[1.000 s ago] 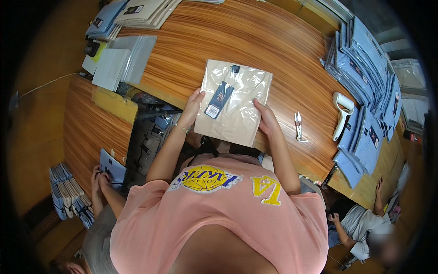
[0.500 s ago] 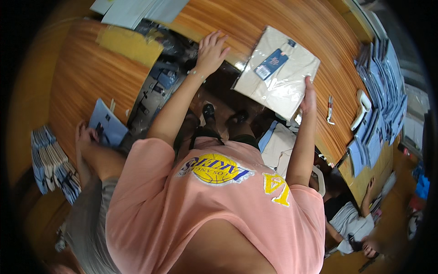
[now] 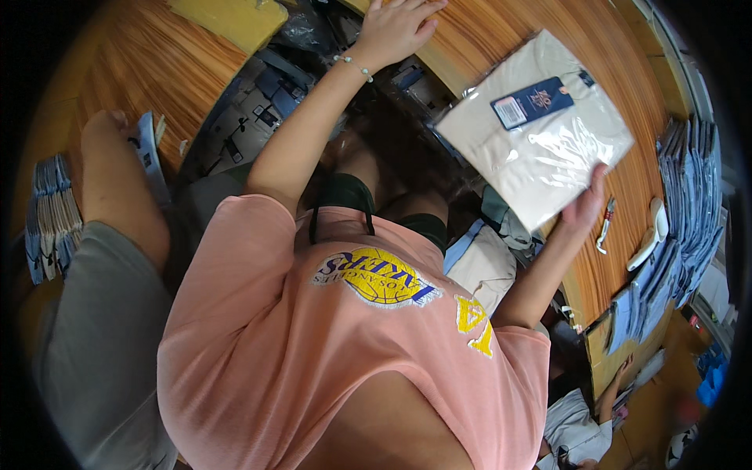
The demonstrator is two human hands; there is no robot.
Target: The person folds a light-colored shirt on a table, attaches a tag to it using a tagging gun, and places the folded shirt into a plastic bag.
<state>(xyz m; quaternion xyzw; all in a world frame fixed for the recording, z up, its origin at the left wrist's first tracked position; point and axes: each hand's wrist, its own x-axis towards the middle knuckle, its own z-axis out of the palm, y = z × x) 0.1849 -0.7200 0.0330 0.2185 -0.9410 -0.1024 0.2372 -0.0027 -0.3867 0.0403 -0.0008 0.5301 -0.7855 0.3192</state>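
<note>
My right hand (image 3: pixel 586 205) grips the near right corner of a folded beige garment in a clear plastic bag (image 3: pixel 540 168). A dark blue hang tag (image 3: pixel 533 103) lies on the garment under the film. The package is tilted, partly over the wooden table (image 3: pixel 470 39) and partly past its near edge. My left hand (image 3: pixel 398 31) reaches to the far side with its fingers stretched out, near the table's edge, and holds nothing. Its fingertips are partly cut off by the picture's top.
Thread snips (image 3: pixel 605 225) and a white handheld tool (image 3: pixel 648 235) lie on the table at right, beside stacks of bagged blue garments (image 3: pixel 689 204). A co-worker's arm (image 3: pixel 117 180) and a garment stack (image 3: pixel 53 215) are at left. Another person (image 3: pixel 580 427) is at lower right.
The view has turned and shifted. My left hand has moved farther away along the table edge. The bagged garment, still in my right hand, now appears farther right and more tilted.
</note>
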